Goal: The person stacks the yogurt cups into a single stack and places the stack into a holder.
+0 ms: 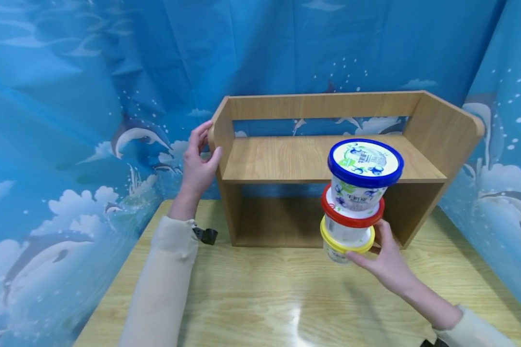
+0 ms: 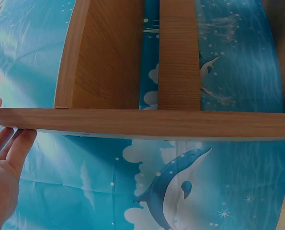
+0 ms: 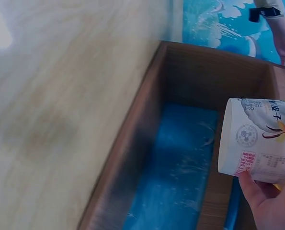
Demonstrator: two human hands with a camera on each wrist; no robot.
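Observation:
My right hand (image 1: 388, 267) grips the lowest of three stacked tubs, a white one with a yellow lid (image 1: 339, 246). On it sits a tub with a red lid (image 1: 351, 219), and a tub with a blue lid (image 1: 365, 164) tops the stack. The stack is held up off the table, in front of the right part of a two-tier wooden shelf (image 1: 325, 105). My left hand (image 1: 198, 166) holds the shelf's left side panel, thumb on one face and fingers on the other. In the right wrist view, the bottom tub (image 3: 257, 139) shows its printed side and base.
The shelf stands on a light wooden table (image 1: 260, 294) and has an upper board (image 1: 282, 156) and a lower compartment (image 1: 278, 221). Blue curtains (image 1: 69, 144) with dolphins hang behind and at both sides. A dark wrist camera (image 1: 206, 236) is on the left wrist.

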